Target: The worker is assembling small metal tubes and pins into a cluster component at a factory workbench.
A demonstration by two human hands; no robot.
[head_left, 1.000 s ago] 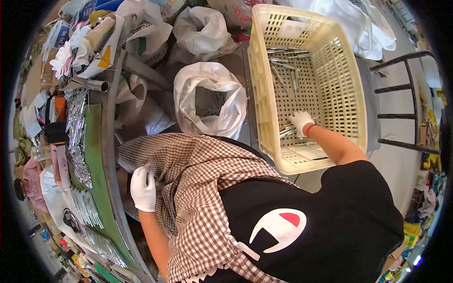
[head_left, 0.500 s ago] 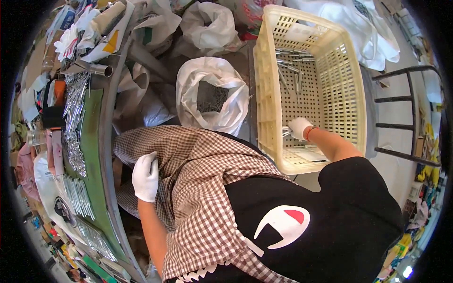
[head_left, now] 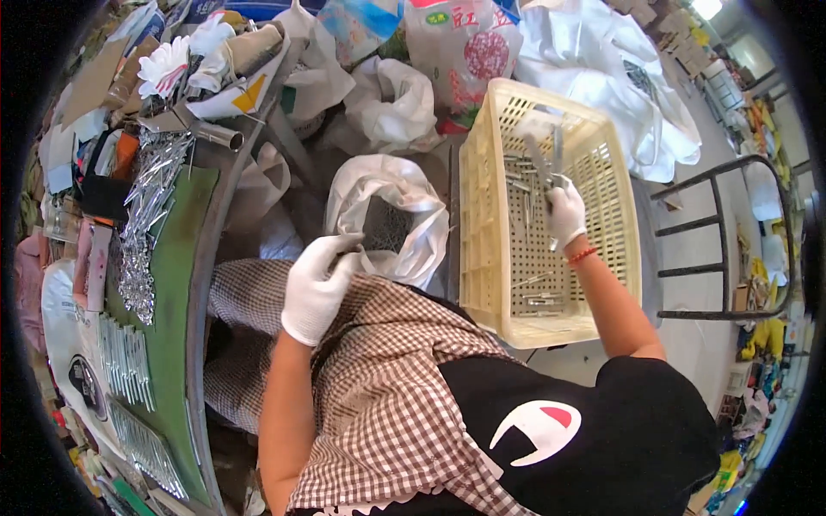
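Note:
My right hand (head_left: 568, 215), in a white glove, is closed on a few slim silver metal pieces (head_left: 555, 159). They fan out from the fingers, blurred at their far ends, inside a cream plastic crate (head_left: 482, 219). Similar metal pieces (head_left: 542, 301) lie on the crate's perforated bottom, at its near end and farther back. Over my lap, my left hand (head_left: 318, 288), also gloved in white with greyish fingertips, holds nothing that I can see; thumb and fingers are apart. Just beyond it stands an open white sack (head_left: 387, 185) with thin metal scraps inside.
At left, a green-topped bench (head_left: 176, 344) carries a heap of shiny metal pieces (head_left: 146, 224), neat rows of silver rods (head_left: 125, 361), a metal tube (head_left: 215, 135) and gloves (head_left: 163, 67). More white sacks (head_left: 391, 103) stand behind. A black metal frame (head_left: 723, 241) is right of the crate.
My right hand has moved from the crate's near end toward its middle, lifting metal pieces. My left hand has come up and right toward the open sack. The view has tilted upward.

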